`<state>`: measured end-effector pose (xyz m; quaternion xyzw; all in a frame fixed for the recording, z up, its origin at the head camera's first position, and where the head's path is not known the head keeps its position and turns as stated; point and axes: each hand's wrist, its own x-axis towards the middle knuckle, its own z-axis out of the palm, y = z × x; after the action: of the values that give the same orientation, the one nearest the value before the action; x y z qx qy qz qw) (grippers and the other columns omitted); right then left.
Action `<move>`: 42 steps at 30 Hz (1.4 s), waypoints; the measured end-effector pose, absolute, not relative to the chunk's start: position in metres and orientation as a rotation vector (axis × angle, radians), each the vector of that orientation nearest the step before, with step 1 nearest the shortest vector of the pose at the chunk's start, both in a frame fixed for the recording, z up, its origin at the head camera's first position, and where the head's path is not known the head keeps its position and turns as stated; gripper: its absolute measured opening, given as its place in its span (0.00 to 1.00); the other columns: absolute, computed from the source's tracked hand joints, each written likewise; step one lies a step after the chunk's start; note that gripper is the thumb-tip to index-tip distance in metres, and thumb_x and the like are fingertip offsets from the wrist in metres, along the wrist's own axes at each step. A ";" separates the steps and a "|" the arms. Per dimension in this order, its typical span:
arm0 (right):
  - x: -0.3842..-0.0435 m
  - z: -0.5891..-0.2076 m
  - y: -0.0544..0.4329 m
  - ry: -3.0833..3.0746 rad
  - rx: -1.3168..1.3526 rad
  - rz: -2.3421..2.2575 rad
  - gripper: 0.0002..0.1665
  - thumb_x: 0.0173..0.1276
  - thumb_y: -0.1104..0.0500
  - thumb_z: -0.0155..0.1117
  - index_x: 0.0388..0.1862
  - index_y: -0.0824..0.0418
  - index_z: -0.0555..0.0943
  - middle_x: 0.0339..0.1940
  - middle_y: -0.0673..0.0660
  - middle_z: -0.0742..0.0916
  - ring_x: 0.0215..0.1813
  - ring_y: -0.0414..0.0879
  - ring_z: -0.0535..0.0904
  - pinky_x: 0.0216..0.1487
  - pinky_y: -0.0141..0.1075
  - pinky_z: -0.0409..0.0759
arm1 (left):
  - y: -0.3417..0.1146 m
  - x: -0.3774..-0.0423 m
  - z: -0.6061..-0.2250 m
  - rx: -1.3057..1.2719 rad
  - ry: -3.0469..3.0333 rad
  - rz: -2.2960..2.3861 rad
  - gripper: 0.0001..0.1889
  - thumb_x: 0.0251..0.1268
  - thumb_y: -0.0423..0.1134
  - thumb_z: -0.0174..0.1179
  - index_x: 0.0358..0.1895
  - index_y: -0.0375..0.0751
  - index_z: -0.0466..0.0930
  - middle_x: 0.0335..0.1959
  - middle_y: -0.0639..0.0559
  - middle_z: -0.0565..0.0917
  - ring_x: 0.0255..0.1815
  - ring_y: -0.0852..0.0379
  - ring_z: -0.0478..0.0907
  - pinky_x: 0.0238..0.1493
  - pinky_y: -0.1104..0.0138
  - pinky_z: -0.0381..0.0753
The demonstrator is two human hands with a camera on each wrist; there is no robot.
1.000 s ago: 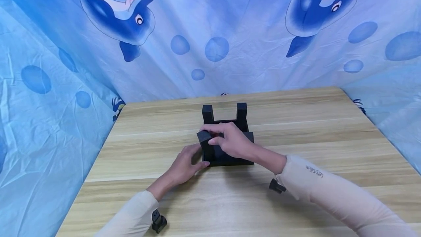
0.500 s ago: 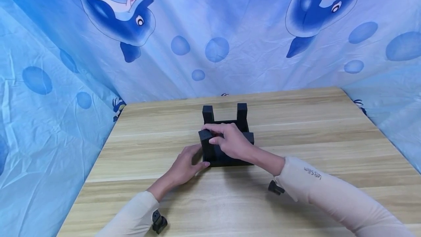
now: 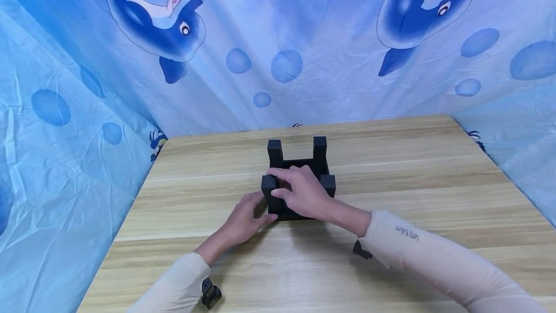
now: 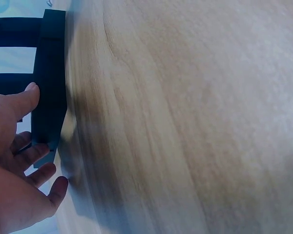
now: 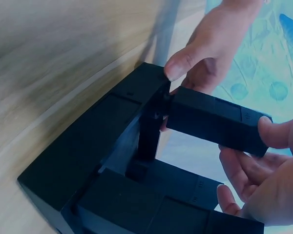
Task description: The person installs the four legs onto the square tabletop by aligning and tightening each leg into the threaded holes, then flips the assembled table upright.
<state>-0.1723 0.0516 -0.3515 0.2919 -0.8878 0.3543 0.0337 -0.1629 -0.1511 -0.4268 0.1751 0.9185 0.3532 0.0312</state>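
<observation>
An upside-down small black stool [image 3: 296,215] lies on the table with several square legs pointing up. My right hand [image 3: 306,193] pinches the near-left leg [image 3: 269,182] close to its free end. In the right wrist view, thumb and fingers sit on opposite sides of that leg [image 5: 215,119], and a narrow gap with a dark piece shows between it and the frame. My left hand [image 3: 244,219] holds the frame's near-left corner, thumb at the front. The left wrist view shows the thumb against the frame's side [image 4: 51,73], other fingers behind and below.
The wood-grain table [image 3: 412,197] extends around the stool on all sides. Blue dolphin-printed cloth [image 3: 282,23] hangs behind it and at both sides. A small black device [image 3: 211,294] sits at the left wrist, another [image 3: 362,250] at the right.
My right hand has shifted slightly toward me. The near-left leg has turned a little, its end now squarer to the view. The left hand keeps its place on the corner.
</observation>
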 end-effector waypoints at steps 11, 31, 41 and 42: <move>-0.172 -0.359 0.046 -2.724 0.892 0.973 0.19 0.67 0.49 0.65 0.51 0.57 0.74 0.45 0.50 0.79 0.49 0.46 0.72 0.53 0.46 0.65 | -0.151 -0.163 -0.427 0.561 2.839 1.078 0.32 0.59 0.46 0.68 0.68 0.49 0.69 0.66 0.50 0.72 0.69 0.47 0.63 0.65 0.44 0.59; -0.171 -0.349 0.055 -2.733 1.166 0.905 0.26 0.73 0.54 0.56 0.69 0.54 0.70 0.64 0.49 0.78 0.64 0.45 0.69 0.62 0.46 0.61 | -0.151 -0.163 -0.429 0.606 2.855 1.097 0.30 0.58 0.45 0.69 0.66 0.51 0.72 0.64 0.56 0.74 0.67 0.46 0.65 0.65 0.46 0.60; -0.181 -0.353 0.050 -2.704 1.150 0.848 0.23 0.72 0.50 0.58 0.63 0.53 0.74 0.51 0.50 0.82 0.52 0.45 0.73 0.58 0.46 0.64 | -0.150 -0.163 -0.430 0.598 2.844 1.092 0.32 0.59 0.45 0.68 0.68 0.51 0.70 0.66 0.54 0.73 0.68 0.46 0.64 0.66 0.46 0.60; -0.181 -0.354 0.050 -2.701 1.113 0.876 0.21 0.71 0.49 0.59 0.60 0.54 0.75 0.49 0.50 0.82 0.50 0.44 0.73 0.57 0.45 0.64 | -0.150 -0.163 -0.430 0.589 2.844 1.090 0.32 0.59 0.45 0.68 0.68 0.50 0.70 0.66 0.53 0.73 0.68 0.46 0.64 0.66 0.46 0.60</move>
<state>-0.1814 0.0497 -0.3544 0.3645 -0.8847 0.2869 0.0461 -0.1628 -0.1500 -0.4297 0.1898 0.9166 0.3513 0.0195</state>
